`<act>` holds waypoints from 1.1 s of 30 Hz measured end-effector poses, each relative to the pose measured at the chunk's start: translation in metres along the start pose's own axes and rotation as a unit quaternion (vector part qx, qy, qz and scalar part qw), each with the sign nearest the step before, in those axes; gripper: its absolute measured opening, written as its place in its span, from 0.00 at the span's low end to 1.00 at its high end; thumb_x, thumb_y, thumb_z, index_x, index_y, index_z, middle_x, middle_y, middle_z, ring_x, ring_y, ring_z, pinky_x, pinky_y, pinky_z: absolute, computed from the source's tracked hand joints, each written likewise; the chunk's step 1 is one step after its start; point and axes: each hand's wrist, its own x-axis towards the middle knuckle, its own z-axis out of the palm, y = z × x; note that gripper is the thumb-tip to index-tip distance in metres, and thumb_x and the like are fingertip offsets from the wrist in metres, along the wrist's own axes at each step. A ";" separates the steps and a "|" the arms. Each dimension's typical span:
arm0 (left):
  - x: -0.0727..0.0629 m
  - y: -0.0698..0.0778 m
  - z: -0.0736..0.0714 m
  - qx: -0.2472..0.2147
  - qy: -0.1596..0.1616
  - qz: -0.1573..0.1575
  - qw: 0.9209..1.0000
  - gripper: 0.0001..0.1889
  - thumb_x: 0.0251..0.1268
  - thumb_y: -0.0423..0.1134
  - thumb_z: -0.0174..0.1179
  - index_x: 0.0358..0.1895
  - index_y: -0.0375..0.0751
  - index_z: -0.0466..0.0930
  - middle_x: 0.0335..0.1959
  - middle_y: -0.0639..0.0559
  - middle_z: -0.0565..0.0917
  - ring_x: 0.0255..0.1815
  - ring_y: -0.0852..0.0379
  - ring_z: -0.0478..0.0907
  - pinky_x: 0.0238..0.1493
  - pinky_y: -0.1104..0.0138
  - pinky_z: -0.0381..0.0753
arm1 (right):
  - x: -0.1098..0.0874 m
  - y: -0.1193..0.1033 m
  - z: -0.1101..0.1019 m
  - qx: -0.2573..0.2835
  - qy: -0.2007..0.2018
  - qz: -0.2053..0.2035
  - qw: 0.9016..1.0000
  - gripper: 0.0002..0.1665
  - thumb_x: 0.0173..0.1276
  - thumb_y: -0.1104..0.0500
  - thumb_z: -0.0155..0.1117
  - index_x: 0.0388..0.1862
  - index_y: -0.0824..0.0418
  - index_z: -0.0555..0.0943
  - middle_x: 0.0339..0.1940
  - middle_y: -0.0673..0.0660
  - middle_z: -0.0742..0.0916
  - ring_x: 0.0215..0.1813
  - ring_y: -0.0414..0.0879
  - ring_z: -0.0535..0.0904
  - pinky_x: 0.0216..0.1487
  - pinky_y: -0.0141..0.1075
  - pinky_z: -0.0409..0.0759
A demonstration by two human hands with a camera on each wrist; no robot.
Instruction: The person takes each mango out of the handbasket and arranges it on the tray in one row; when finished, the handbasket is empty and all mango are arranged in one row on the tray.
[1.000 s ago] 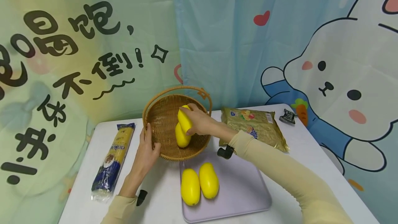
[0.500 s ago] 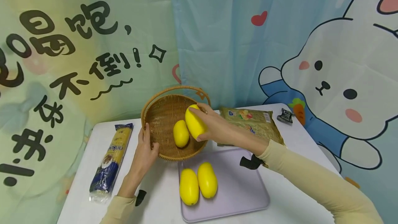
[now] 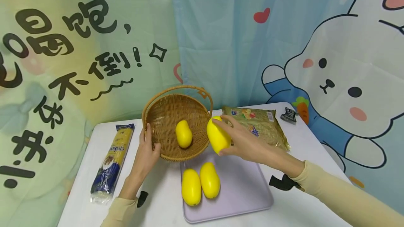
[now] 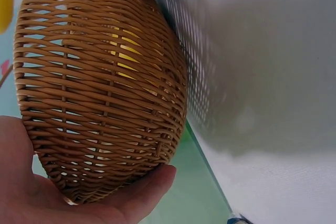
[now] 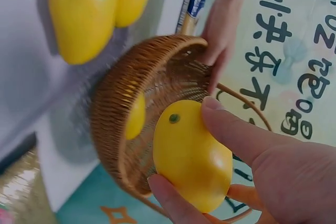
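My left hand (image 3: 146,157) grips the left rim of a brown wicker basket (image 3: 162,129), which tilts with its mouth toward me. One yellow mango (image 3: 184,134) lies inside it. Just outside the basket's right rim, my right hand (image 3: 249,143) holds another yellow mango (image 3: 217,136) between thumb and fingers, in the air. A small green stem spot shows on this held mango (image 5: 191,156) in the right wrist view. Two more mangoes (image 3: 191,187) lie side by side on the left part of a pale purple tray (image 3: 240,192).
On the white table, a long blue and yellow packet (image 3: 112,165) lies at the left. A gold snack bag (image 3: 262,125) is behind the tray at the right, with a small black wrapped piece (image 3: 288,115) beyond it. A printed curtain (image 3: 208,45) hangs behind.
My right hand has lifted the mango out of the basket and moved it right and toward me, past the rim. The left hand stays on the basket.
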 end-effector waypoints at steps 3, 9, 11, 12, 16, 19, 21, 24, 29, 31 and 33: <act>-0.001 0.000 0.000 0.003 0.000 -0.001 1.000 0.42 0.71 0.34 0.51 0.83 0.37 0.39 0.82 0.30 0.42 0.44 0.39 0.77 0.35 0.59 0.74 | -0.013 0.010 0.008 0.006 -0.003 0.016 1.000 0.58 0.57 0.53 0.80 0.82 0.53 0.59 0.81 0.65 0.59 0.68 0.62 0.73 0.58 0.50 0.81; 0.000 0.002 -0.002 0.005 0.001 -0.003 1.000 0.42 0.71 0.35 0.50 0.83 0.37 0.39 0.82 0.31 0.42 0.44 0.38 0.77 0.37 0.56 0.76 | -0.031 0.029 0.029 0.044 -0.029 0.064 0.997 0.57 0.57 0.52 0.80 0.82 0.51 0.60 0.81 0.64 0.59 0.59 0.54 0.78 0.51 0.41 0.83; 0.000 0.003 -0.002 0.006 0.000 -0.006 1.000 0.42 0.71 0.35 0.50 0.83 0.37 0.39 0.82 0.31 0.43 0.44 0.38 0.77 0.38 0.56 0.76 | -0.036 0.034 0.036 0.058 -0.044 0.081 0.994 0.57 0.57 0.51 0.80 0.82 0.51 0.60 0.81 0.64 0.60 0.56 0.52 0.78 0.50 0.40 0.83; 0.000 0.003 -0.002 0.006 -0.001 -0.006 1.000 0.42 0.71 0.35 0.51 0.83 0.38 0.39 0.82 0.31 0.42 0.44 0.39 0.77 0.37 0.57 0.76 | -0.038 0.036 0.040 0.062 -0.050 0.087 0.993 0.57 0.57 0.51 0.80 0.82 0.51 0.60 0.81 0.64 0.60 0.56 0.52 0.78 0.50 0.39 0.82; 0.000 0.003 -0.002 0.004 -0.002 -0.005 1.000 0.42 0.71 0.34 0.51 0.83 0.38 0.39 0.82 0.30 0.42 0.41 0.40 0.77 0.35 0.59 0.75 | -0.046 0.045 0.055 0.068 -0.063 0.096 0.991 0.58 0.55 0.50 0.81 0.81 0.54 0.61 0.80 0.66 0.62 0.56 0.52 0.77 0.47 0.37 0.81; 0.000 0.002 -0.002 0.003 -0.001 -0.006 1.000 0.43 0.70 0.34 0.52 0.83 0.38 0.39 0.82 0.31 0.42 0.41 0.40 0.77 0.34 0.59 0.75 | -0.051 0.051 0.066 0.068 -0.063 0.089 0.992 0.58 0.54 0.49 0.82 0.80 0.55 0.63 0.79 0.67 0.63 0.56 0.52 0.77 0.46 0.36 0.80; 0.000 0.002 -0.002 0.003 -0.001 -0.007 1.000 0.43 0.70 0.34 0.52 0.83 0.39 0.38 0.82 0.31 0.42 0.41 0.40 0.77 0.35 0.59 0.75 | -0.054 0.054 0.073 0.073 -0.065 0.083 0.992 0.58 0.54 0.49 0.82 0.80 0.57 0.63 0.78 0.68 0.64 0.53 0.51 0.78 0.45 0.36 0.80; -0.001 0.001 -0.002 0.001 -0.003 -0.009 1.000 0.43 0.70 0.34 0.51 0.83 0.39 0.38 0.83 0.31 0.42 0.38 0.41 0.77 0.33 0.60 0.74 | -0.057 0.057 0.083 0.081 -0.068 0.074 0.992 0.58 0.54 0.48 0.82 0.79 0.59 0.63 0.77 0.70 0.65 0.57 0.53 0.77 0.46 0.36 0.81; -0.002 0.001 -0.001 -0.001 -0.002 -0.010 1.000 0.43 0.70 0.34 0.51 0.83 0.40 0.38 0.83 0.31 0.42 0.36 0.43 0.77 0.32 0.62 0.72 | -0.061 0.060 0.092 0.101 -0.069 0.067 0.990 0.57 0.55 0.49 0.81 0.79 0.61 0.63 0.76 0.71 0.65 0.59 0.55 0.77 0.45 0.35 0.81; -0.002 0.001 -0.001 -0.002 -0.002 -0.011 1.000 0.43 0.70 0.34 0.51 0.83 0.40 0.38 0.83 0.31 0.42 0.36 0.43 0.77 0.32 0.62 0.72 | -0.062 0.060 0.093 0.101 -0.069 0.064 0.990 0.57 0.55 0.49 0.81 0.79 0.61 0.64 0.76 0.71 0.66 0.60 0.55 0.76 0.45 0.36 0.81; -0.002 0.001 -0.001 -0.003 -0.004 -0.014 1.000 0.43 0.70 0.35 0.51 0.83 0.41 0.38 0.83 0.31 0.42 0.36 0.43 0.77 0.32 0.62 0.73 | -0.062 0.059 0.094 0.102 -0.070 0.063 0.990 0.57 0.55 0.48 0.81 0.79 0.61 0.64 0.76 0.70 0.66 0.60 0.55 0.76 0.47 0.38 0.82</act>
